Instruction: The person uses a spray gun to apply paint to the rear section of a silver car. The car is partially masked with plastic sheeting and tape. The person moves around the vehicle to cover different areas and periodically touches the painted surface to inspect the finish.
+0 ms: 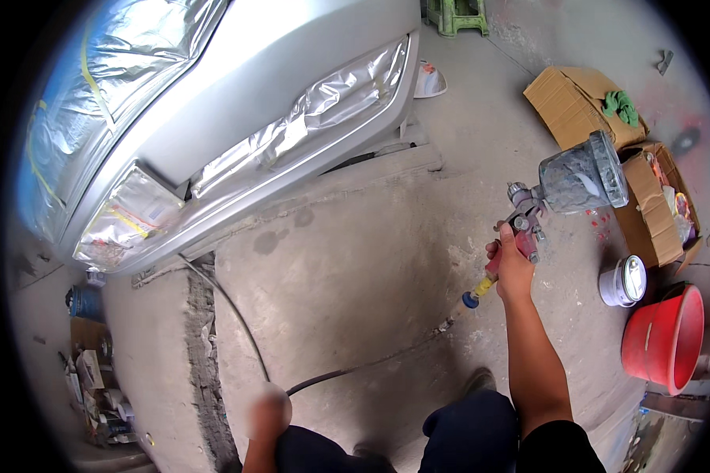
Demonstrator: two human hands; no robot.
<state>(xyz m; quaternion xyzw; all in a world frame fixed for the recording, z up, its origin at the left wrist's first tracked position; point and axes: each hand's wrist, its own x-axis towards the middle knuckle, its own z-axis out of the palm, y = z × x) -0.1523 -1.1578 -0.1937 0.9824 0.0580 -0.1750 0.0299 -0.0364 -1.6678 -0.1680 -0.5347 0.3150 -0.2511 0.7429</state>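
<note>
My right hand [514, 264] is closed around the red handle of a spray gun [526, 221], held out to the right. A cloudy clear paint cup [580, 180] with some light residue sits on the gun, tilted sideways. From the base of the handle, past yellow and blue fittings, a dark air hose [363, 364] runs down to my left hand [268, 411]. That hand is blurred, but both stretches of hose meet in it. At upper left stands a silver car bumper [268, 87], its recesses masked with shiny foil [308, 118].
Cardboard boxes [564, 102], one with a green glove [621, 108] on top, stand at right. Below them are a white pail [623, 281] and a red bucket [663, 339]. A green stool [456, 16] is at the top. A rough groove [201, 355] crosses the concrete floor; clutter lies at lower left.
</note>
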